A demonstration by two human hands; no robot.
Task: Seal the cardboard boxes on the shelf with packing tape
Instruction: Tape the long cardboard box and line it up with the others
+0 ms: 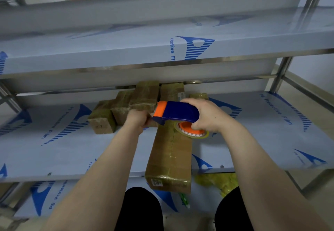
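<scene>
At the bottom centre of the frame my two black-clad knees (pixel 141 210) are showing, with my bare forearms reaching up from them. Just above, a long brown cardboard box (pixel 169 158) wrapped in clear tape is lying on the blue-filmed metal shelf (pixel 63 151), its near end overhanging the shelf edge and carrying a small white label. To the right of that end, a crumpled yellow plastic bag (pixel 216 182) is sitting on the level below.

In the middle of the frame my right hand (pixel 204 116) is wrapping closed around the blue and orange tape dispenser (pixel 178 114), which is hovering over the far part of the long box with its roll of clear packing tape (pixel 192 131) beneath my palm. My left hand (pixel 138 119) is curling shut at the dispenser's orange front end; whether it is pinching the tape end or the box, I cannot tell.

Behind my hands, toward the upper centre, a cluster of smaller taped cardboard boxes (pixel 130 104) is sitting together at the back of the same shelf. Above them, another film-covered shelf (pixel 108 49) is crossing the top of the frame.
</scene>
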